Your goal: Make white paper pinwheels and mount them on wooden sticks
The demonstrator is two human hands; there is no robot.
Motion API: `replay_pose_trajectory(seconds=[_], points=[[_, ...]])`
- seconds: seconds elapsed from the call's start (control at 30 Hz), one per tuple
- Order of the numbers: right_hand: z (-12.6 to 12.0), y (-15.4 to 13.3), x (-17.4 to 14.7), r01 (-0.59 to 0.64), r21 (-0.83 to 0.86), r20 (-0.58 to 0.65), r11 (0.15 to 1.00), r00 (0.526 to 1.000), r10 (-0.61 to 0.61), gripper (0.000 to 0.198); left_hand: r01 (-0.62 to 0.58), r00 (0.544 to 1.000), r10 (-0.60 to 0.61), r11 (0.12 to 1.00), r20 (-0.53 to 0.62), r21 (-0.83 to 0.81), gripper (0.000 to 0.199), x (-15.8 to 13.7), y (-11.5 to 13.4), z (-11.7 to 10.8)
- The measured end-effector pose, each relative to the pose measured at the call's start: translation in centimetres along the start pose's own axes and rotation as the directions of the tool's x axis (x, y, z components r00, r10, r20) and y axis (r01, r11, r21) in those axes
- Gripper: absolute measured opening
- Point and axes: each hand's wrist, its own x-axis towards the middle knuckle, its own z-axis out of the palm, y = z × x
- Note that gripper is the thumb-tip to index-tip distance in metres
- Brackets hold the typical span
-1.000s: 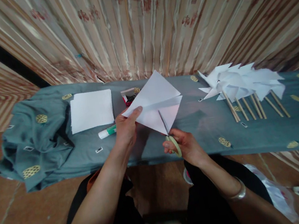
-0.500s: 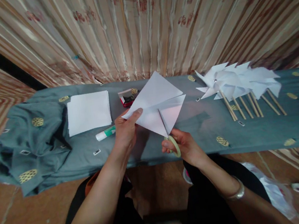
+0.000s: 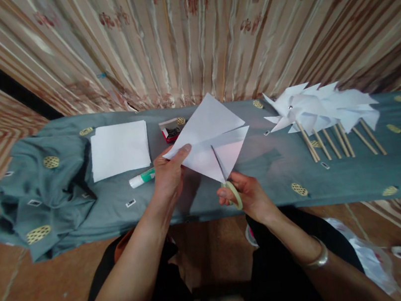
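Left hand [image 3: 169, 174] pinching sheet [image 3: 205, 132], right hand [image 3: 252, 194] with fingers curled round scissors [image 3: 236, 194]: we do best holding the paper taut, snipping straight, stopping short of centre.

Grey-green cloth [image 3: 341, 187] under paper stack [image 3: 120, 150], glue stick [image 3: 141, 178], pinwheels [image 3: 324, 108]

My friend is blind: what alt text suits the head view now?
A person's left hand holds a slit white paper sheet, while the right hand holds scissors at its near corner. On a patterned cloth lie a stack of paper and a small tube to the left, and paper pinwheels on sticks to the right.
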Motion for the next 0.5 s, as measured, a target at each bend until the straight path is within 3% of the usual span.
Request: replay_pose_trajectory(seconds=[0.5], points=[[0.19,-0.5,-0.06,-0.003,0.02,0.003,1.0,1.0,0.003,0.046,0.004,1.0,-0.004,1.0,-0.015,-0.006,0.027,-0.03,-0.1,-0.05]])
